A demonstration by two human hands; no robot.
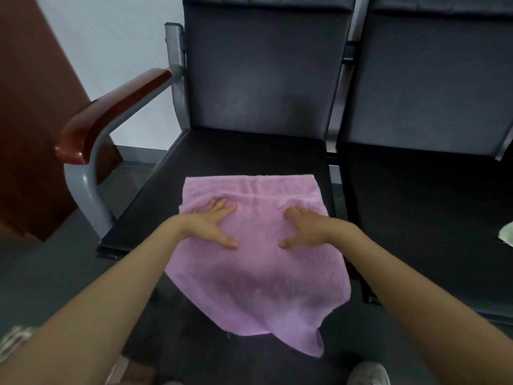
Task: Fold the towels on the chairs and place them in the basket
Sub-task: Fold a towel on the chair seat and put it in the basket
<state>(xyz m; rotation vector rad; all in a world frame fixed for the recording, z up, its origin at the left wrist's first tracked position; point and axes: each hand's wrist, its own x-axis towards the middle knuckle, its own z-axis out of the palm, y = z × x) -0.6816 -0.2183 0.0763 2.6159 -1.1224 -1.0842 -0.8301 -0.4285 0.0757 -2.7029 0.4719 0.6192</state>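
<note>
Pink terry towel (258,262) half-folded on black padded chair seat (155,201); your left hand (211,223) and right hand (305,227) press it flat, gripping nothing. Basket unseen.

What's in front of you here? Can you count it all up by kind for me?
Chairs: 2, left chair and right chair.
Towels: 1, the pink towel, under both hands.
Pale cloth at the right edge: 1, kind unclear.
Hands: 2, left hand and right hand.
Total: 6.
</note>
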